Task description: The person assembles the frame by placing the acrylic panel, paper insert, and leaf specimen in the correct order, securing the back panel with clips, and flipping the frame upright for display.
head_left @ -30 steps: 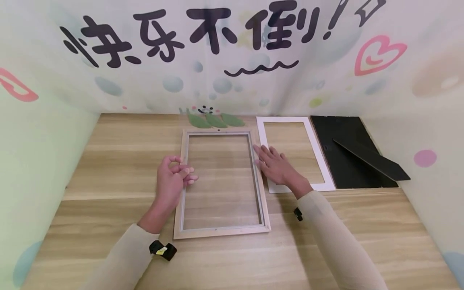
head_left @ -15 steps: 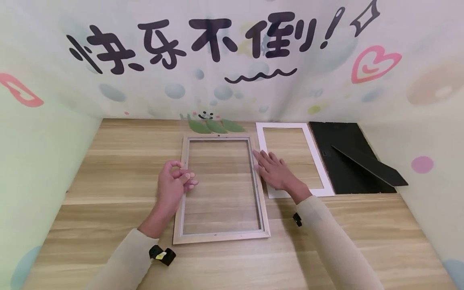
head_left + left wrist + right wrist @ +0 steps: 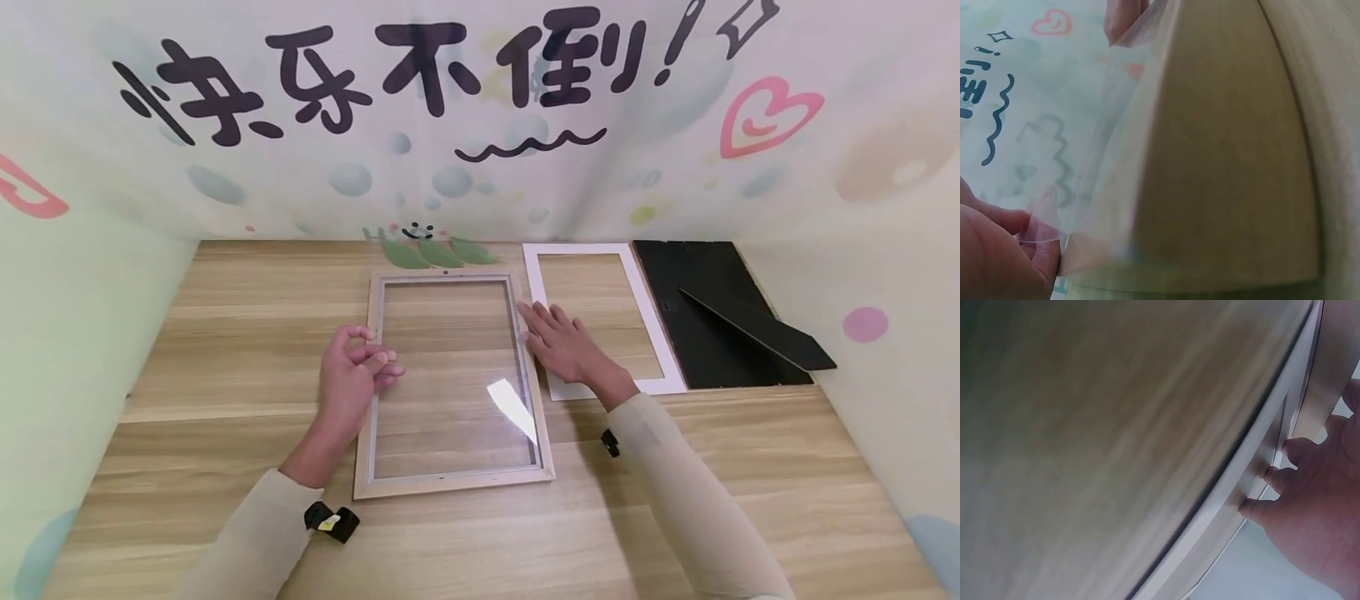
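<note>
A light wooden picture frame (image 3: pixel 453 485) lies on the table between both hands. Over it is a clear sheet (image 3: pixel 512 410), seen by a bright glare at its lower right. My left hand (image 3: pixel 347 392) pinches the sheet's left edge between thumb and fingers; the left wrist view shows the clear sheet (image 3: pixel 1100 162) passing between the fingers of the left hand (image 3: pixel 997 250). My right hand (image 3: pixel 567 348) has its fingers extended at the frame's right side, where the fingertips touch an edge. Whether that is the sheet or the frame I cannot tell.
Right of the frame lies a white mat board (image 3: pixel 663 337), partly under the right hand. Beside it is a black backing board (image 3: pixel 708 354) with its stand leg (image 3: pixel 772 333) raised. A printed cloth (image 3: pixel 300 192) closes off the table's back.
A bright glare has appeared on the clear sheet at the lower right. The whole view has shifted slightly; both hands keep nearly the same place beside the frame.
</note>
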`<control>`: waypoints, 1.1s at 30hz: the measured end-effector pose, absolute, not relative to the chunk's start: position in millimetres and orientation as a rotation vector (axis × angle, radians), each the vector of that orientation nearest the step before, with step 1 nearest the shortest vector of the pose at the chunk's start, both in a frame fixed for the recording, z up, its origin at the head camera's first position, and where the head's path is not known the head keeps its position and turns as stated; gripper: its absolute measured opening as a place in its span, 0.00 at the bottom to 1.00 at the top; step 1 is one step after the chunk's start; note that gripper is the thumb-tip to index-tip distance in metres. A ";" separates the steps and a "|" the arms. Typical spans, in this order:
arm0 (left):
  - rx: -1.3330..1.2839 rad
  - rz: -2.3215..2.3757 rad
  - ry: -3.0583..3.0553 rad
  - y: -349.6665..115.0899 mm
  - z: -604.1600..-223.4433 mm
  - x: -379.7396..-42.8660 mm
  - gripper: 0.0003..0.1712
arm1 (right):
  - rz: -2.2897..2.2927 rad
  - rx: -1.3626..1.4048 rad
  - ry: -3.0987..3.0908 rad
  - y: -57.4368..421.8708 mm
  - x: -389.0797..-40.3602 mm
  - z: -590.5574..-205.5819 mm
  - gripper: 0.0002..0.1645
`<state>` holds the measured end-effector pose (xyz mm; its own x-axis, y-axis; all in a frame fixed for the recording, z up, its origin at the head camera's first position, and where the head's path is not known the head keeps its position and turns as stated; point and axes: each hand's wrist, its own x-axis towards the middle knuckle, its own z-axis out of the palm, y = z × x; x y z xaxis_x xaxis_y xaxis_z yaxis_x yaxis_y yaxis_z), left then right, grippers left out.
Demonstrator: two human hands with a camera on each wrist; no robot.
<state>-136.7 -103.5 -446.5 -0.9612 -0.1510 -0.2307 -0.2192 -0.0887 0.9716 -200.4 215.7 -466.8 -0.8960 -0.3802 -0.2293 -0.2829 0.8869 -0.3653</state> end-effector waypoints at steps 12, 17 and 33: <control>-0.374 2.218 2.113 -107.5 -448.2 -134.3 0.17 | -0.486 -0.500 2.760 214.7 -195.7 -464.0 0.35; -0.398 2.159 2.189 -108.2 -450.3 -136.0 0.16 | -0.496 -0.485 2.751 214.4 -195.5 -462.7 0.35; -0.363 2.100 2.268 -111.1 -453.6 -138.9 0.16 | -0.511 -0.487 2.727 213.8 -199.2 -456.1 0.35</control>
<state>-138.9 -111.1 -453.6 -0.9724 -0.1503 -0.1784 -0.1894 0.0624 0.9799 -199.2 213.8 -456.1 -0.8895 -0.3837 -0.2481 -0.2678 0.8777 -0.3974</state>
